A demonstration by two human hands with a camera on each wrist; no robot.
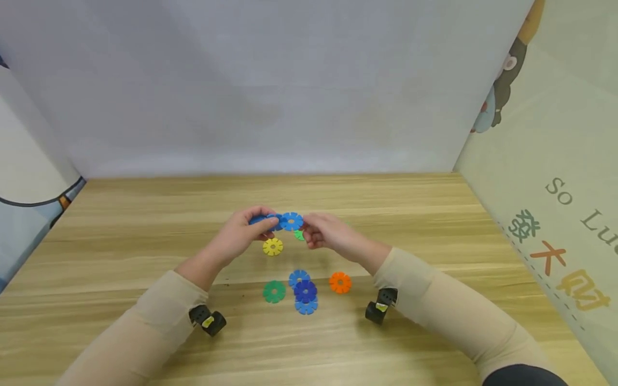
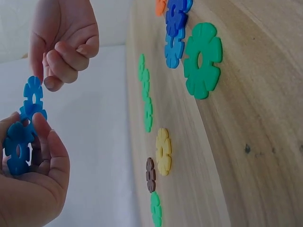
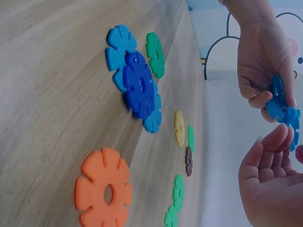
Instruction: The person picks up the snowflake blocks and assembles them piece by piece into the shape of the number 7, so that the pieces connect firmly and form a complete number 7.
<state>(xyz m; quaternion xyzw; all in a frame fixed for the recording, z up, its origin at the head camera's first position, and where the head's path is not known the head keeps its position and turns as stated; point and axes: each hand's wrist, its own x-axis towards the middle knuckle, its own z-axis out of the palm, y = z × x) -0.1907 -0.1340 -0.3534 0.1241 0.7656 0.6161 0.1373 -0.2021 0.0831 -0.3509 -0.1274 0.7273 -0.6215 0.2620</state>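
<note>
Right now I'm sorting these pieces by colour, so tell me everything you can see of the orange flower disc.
The orange flower disc is a flat, round piece of what looks like smooth plastic, with rounded petals cut by slots round its rim and a small hole in the middle. It lies flat on the wooden table, alone, to the right of the stacked blue discs and apart from them. Neither hand touches it; it sits nearer the person than both hands.
</note>
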